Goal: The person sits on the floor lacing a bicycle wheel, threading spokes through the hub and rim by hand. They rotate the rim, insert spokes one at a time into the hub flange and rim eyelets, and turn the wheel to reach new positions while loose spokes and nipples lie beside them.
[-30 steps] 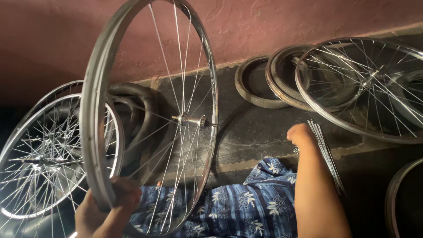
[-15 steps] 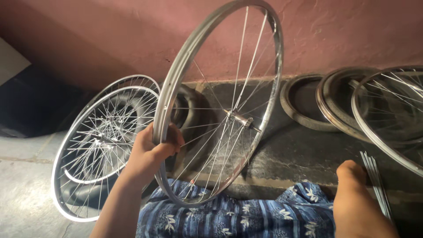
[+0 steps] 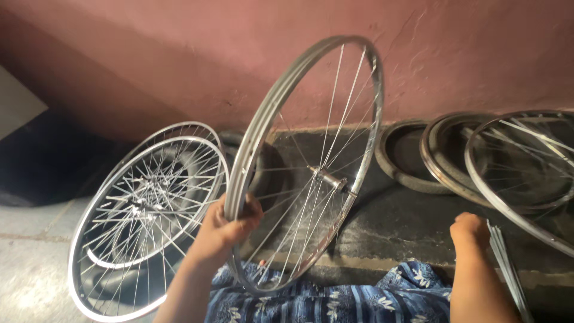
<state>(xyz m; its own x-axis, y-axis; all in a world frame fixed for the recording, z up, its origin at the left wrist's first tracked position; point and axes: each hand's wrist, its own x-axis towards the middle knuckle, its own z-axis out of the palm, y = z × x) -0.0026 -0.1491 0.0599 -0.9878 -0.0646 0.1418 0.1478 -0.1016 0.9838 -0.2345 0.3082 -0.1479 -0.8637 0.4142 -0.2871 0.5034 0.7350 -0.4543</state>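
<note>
Two hands are at work over a lap draped in blue patterned cloth (image 3: 335, 302). The left hand (image 3: 230, 224) is clamped on the rim of a bare wheel (image 3: 311, 161), fingers curled over the metal edge, holding it upright and tilted away from the body; its low edge sits at the cloth, so the lap seems to carry part of the weight while the grip keeps it from toppling. That wheel is a thin, shiny steel hoop with fine straight spokes running to a small hub (image 3: 332, 179) and no tyre.

The right hand (image 3: 472, 230) is closed in a fist around a bundle of loose spokes (image 3: 505, 269), thin grey rods that trail down and to the right, gathered tight so that they stay together.

Behind the left hand, two more spoked wheels (image 3: 149, 215) lean against the wall (image 3: 179, 54), propped on edge. The wall is rough, pinkish-red plaster with cracks. To the right, dark rubber tyres (image 3: 400, 161) and another spoked rim (image 3: 514, 173) rest tilted on a dark, gritty ledge (image 3: 394, 221) along the wall's foot. The floor (image 3: 36, 263) at left is pale, smooth concrete.
</note>
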